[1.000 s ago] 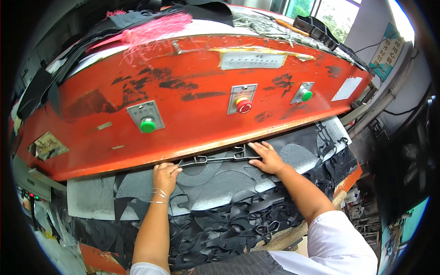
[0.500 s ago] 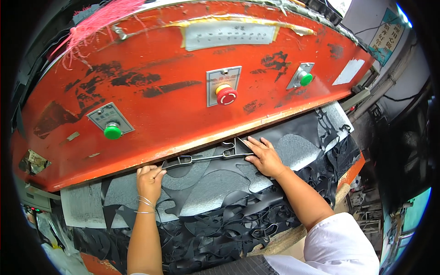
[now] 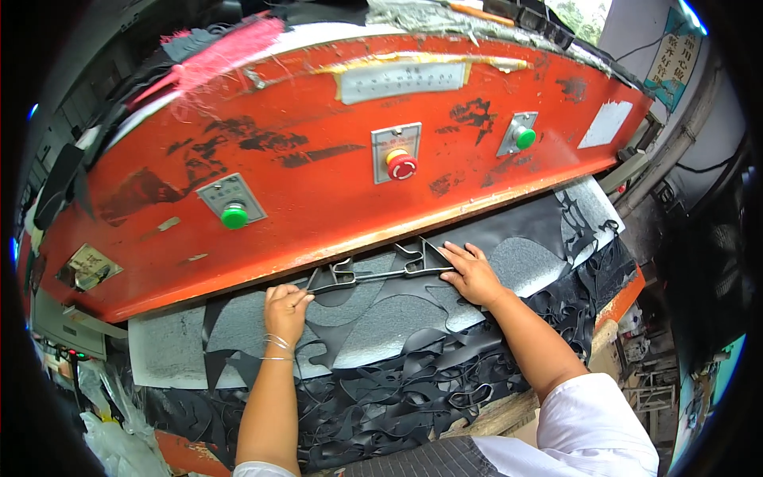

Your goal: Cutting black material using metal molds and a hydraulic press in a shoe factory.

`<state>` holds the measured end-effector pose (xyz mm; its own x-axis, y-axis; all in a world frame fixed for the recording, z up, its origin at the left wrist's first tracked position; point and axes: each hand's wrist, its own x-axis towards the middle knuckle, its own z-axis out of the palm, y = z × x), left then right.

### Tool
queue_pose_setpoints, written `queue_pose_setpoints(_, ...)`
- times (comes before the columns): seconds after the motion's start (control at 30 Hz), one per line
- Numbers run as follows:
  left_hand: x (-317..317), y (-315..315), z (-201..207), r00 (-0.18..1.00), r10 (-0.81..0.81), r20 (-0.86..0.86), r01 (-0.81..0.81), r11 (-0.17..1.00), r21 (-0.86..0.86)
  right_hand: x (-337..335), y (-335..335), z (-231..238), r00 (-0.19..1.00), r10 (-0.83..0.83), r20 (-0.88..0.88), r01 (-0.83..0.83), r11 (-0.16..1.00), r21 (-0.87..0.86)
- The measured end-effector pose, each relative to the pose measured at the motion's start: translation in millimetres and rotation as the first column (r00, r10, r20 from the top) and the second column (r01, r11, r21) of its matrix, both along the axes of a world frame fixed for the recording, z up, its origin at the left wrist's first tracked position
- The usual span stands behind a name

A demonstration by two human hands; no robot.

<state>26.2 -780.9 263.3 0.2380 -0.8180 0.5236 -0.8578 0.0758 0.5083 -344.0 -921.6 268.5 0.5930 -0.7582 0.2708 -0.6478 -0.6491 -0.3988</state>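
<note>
A metal cutting die (image 3: 381, 276), a long narrow frame with bent strips, rests on a black leather-like sheet (image 3: 513, 226) along the front edge of a red press beam (image 3: 318, 215). My left hand (image 3: 285, 315) is closed on the die's left end, thumb and fingers pinched together. At its right end my right hand (image 3: 474, 276) grips the frame, with the fingers reaching over it. Curved pieces are cut out of the sheet, and the grey cutting board (image 3: 171, 350) shows through the gaps. The beam hides the far part of the sheet.
Tangled black offcuts (image 3: 381, 405) pile along the board's near edge. On the beam sit a left green button (image 3: 234, 215), a red stop button (image 3: 401, 164) and a right green button (image 3: 524, 138). Plastic bags (image 3: 119, 437) hang at the lower left.
The whole view has shifted, so the beam and board sit further right. Both hands keep hold of the die, and slightly more of it shows in front of the beam.
</note>
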Motion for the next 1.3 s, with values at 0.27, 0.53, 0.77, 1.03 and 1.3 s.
queue_pose_setpoints(0.27, -0.2, 32.1, 19.4, 0.982, -0.012, -0.188, 0.025, 0.998, 0.063, -13.2, 17.5, 48.1, 0.868, -0.147, 0.475, 0.166, 0.986, 0.003)
queue_pose_setpoints(0.53, -52.1, 77.9, 144.8, 0.929, -0.124, -0.347, 0.017, 0.955, -0.297, -26.4, -31.2, 193.3, 0.644, -0.009, 0.765, 0.650, 0.536, -0.540)
queue_pose_setpoints(0.77, -55.2, 96.8, 184.9, 0.879, 0.046, 0.475, 0.155, 0.914, -0.376, -34.2, -39.8, 213.8, 0.596, -0.027, 0.802, 0.784, 0.231, -0.575)
queue_pose_setpoints(1.03, -99.9, 234.8, 86.7, 0.995, -0.100, 0.002, 0.092, 0.916, 0.391, -62.2, -54.1, 195.6, 0.597, -0.127, 0.792, 0.791, 0.257, -0.555)
queue_pose_setpoints(1.3, -155.0, 307.2, 20.3, 0.994, 0.108, -0.026, -0.099, 0.967, 0.235, -20.8, -33.2, 171.2, 0.576, -0.018, 0.817, 0.720, 0.486, -0.496)
